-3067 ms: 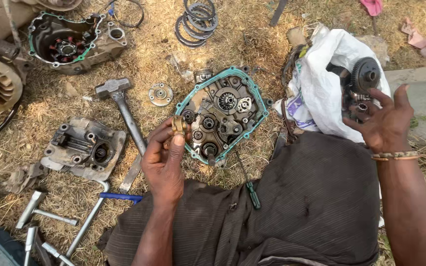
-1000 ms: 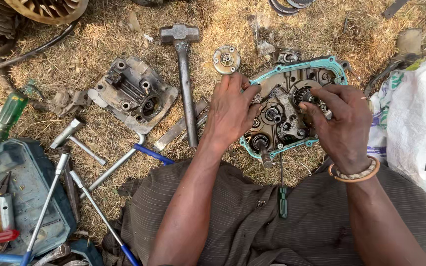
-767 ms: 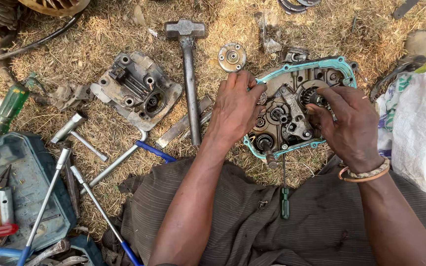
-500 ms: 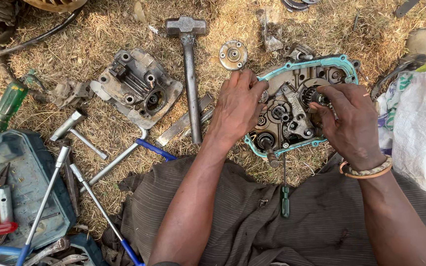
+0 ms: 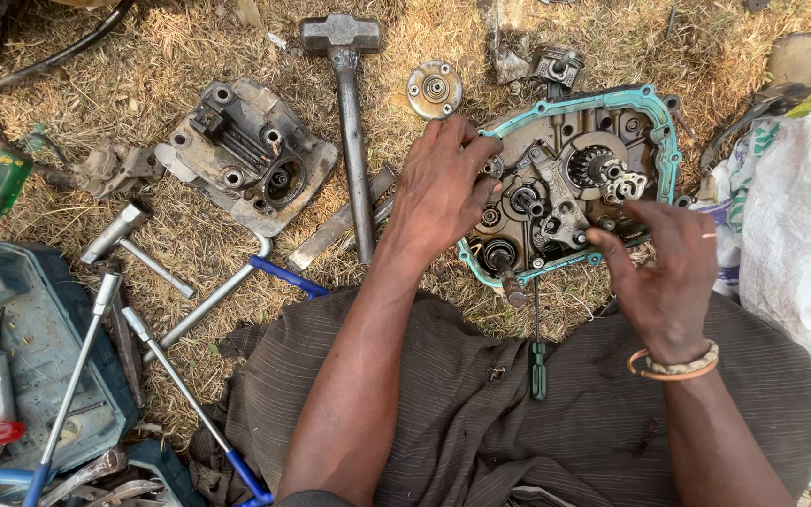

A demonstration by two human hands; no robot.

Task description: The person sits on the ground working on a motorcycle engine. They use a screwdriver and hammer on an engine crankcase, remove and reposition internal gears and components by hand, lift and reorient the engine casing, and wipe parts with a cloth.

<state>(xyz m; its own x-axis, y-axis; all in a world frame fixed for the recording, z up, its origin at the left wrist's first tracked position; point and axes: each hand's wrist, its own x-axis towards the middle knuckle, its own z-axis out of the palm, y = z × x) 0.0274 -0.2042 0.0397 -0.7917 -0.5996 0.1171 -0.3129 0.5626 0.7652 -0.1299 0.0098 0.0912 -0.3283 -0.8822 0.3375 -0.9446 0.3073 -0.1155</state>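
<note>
Dry grass ground, tools scattered. Engine case [image 5: 570,178] with teal gasket lies far centre-right. Left hand [image 5: 438,183] rests on its left edge, fingers spread. Right hand [image 5: 664,272] at near-right edge, fingertips pinching something small; what, unclear. Hammer [image 5: 349,122] left of case.

White plastic sack [image 5: 800,235]: a soft, crumpled package at the right edge of the scene, lying on the dry grass just right of the engine case. It is white with faint green and blue markings along its left folds, and a dark part shows at its right side. No labels, signs or screens appear elsewhere in view.
</note>
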